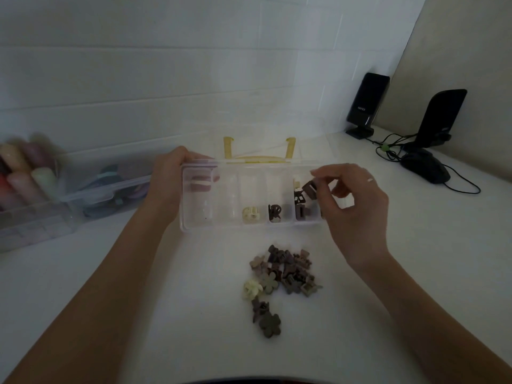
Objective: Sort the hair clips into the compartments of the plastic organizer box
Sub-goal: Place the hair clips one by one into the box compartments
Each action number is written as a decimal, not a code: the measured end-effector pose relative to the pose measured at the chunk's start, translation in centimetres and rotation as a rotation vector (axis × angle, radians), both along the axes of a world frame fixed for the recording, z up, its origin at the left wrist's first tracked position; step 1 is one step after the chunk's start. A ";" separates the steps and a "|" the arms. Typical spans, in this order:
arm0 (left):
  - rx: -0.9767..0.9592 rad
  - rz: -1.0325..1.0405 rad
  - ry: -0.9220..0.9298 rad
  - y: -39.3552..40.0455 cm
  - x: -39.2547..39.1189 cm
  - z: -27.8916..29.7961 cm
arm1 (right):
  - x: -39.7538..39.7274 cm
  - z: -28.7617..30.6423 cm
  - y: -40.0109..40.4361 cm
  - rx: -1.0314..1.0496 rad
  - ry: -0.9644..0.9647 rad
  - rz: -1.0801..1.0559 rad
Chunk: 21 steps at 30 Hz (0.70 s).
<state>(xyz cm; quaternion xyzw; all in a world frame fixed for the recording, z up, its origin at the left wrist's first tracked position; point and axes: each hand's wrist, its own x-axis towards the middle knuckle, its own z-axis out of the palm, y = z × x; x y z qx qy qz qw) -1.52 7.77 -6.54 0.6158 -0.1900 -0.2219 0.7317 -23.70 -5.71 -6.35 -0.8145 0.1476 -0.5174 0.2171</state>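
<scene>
Left hand (171,184) gripped the organizer box (250,199) at its left end, fingers curled around the wall. Right hand (352,200) pinched a brown clip (309,188) over the box's rightmost compartment. Loose clip pile (279,275) lay just in front of the box.

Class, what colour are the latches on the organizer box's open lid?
Pale yellow latches, clearest in the head view, behind the organizer box.

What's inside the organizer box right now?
The organizer box holds a cream clip, a dark clip and several more at its right end, partly hidden by the right hand pinching a brown clip.
</scene>
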 end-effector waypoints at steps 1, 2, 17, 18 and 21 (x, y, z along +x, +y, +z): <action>-0.004 0.006 0.002 0.0 -0.1 0.0 | 0.0 -0.1 -0.1 0.016 0.025 -0.023; -0.007 0.012 0.006 0.0 -0.2 0.1 | 0.1 -0.2 -0.3 0.028 0.058 -0.040; -0.008 0.018 0.016 0.0 -0.5 0.3 | 0.5 -1.0 -0.2 -0.213 0.175 0.127; -0.009 0.020 0.018 0.0 -0.5 0.3 | 0.4 -0.9 0.0 -0.238 0.197 0.188; -0.018 0.019 0.018 0.0 -0.5 0.4 | 0.2 -1.1 0.7 -0.285 0.304 0.337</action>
